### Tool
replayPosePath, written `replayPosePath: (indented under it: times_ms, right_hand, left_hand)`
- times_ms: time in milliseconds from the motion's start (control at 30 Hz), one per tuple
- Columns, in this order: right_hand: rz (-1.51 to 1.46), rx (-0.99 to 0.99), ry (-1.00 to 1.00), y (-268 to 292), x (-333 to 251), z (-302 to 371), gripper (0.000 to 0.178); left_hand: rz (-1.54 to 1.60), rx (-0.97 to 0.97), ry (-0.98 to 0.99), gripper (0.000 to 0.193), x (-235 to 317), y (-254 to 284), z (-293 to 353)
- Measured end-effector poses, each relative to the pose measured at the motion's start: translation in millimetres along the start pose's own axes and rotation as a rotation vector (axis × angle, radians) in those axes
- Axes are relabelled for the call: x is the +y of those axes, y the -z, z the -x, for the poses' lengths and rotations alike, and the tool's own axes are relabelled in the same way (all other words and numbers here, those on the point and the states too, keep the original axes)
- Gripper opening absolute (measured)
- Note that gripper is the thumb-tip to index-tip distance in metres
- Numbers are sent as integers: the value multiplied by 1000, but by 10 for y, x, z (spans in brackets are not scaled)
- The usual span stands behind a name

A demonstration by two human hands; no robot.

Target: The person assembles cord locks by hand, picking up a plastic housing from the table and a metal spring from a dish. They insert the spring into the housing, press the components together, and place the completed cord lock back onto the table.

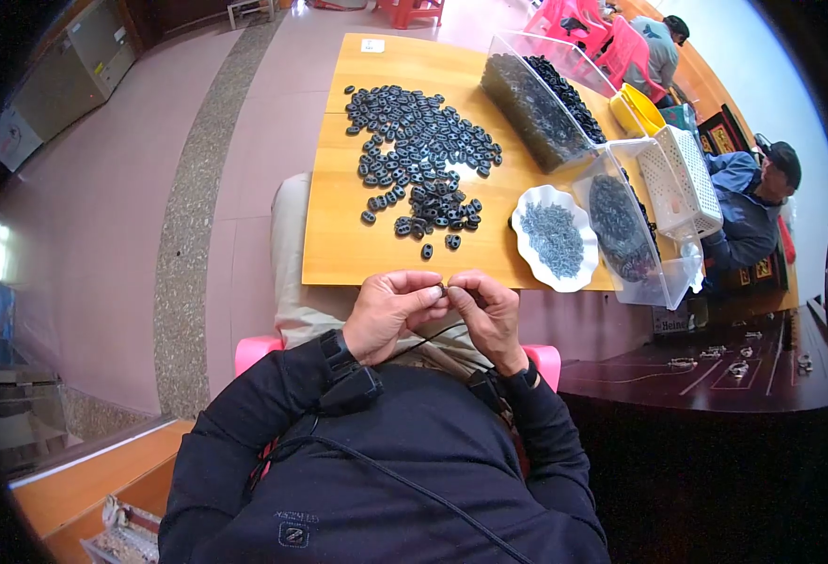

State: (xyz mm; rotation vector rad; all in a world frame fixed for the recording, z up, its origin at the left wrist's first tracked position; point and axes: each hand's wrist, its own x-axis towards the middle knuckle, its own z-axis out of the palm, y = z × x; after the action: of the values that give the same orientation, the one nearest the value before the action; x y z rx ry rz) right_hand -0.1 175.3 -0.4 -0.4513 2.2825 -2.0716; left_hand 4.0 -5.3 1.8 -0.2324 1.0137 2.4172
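My left hand [392,315] and my right hand [485,318] meet just in front of the table's near edge. Thumbs and forefingers pinch a small dark piece [444,290] between them, likely a cord lock part. Fingertips hide most of it. Beyond my hands, many black oval cord lock pieces [428,132] with two holes lie spread over the wooden table [339,254]. Two loose cord lock pieces [427,252] sit closest to me. A white scalloped dish [524,246] at the right holds small greyish pieces that look like springs.
Along the table's right side stand a long clear bin [536,122] of black parts, a smaller clear bin [654,289] and a white perforated basket [691,179]. A yellow bowl [637,111] is behind them. Two people sit farther right, near pink chairs [627,52].
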Motion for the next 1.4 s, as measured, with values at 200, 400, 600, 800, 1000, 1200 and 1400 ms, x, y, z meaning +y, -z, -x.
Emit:
replayPosePath:
  times_ms: [200, 400, 600, 800, 1000, 1200, 1400]
  right_hand:
    - [79, -24, -1, 27, 6, -4, 6]
    - [96, -43, -40, 49, 3, -5, 7]
    - [131, -43, -31, 52, -22, -15, 7]
    - [-30, -57, -121, 69, -48, -21, 7]
    - [-75, -79, -123, 126, 32, -45, 12]
    - [61, 4, -165, 237, -16, -168, 15]
    - [735, 57, 109, 215, -35, -457, 19]
  left_hand:
    - [11, -6, -11, 21, -2, 7, 3]
    - [-23, -1, -3, 19, 9, -10, 8]
    - [-46, -6, -14, 19, 3, -2, 12]
    - [-99, -1, -19, 16, 0, -9, 7]
    - [-45, 23, -29, 17, -25, -36, 15]
    - [-41, 47, -53, 16, -23, -4, -8]
    - [-37, 76, -63, 15, -50, 21, -24]
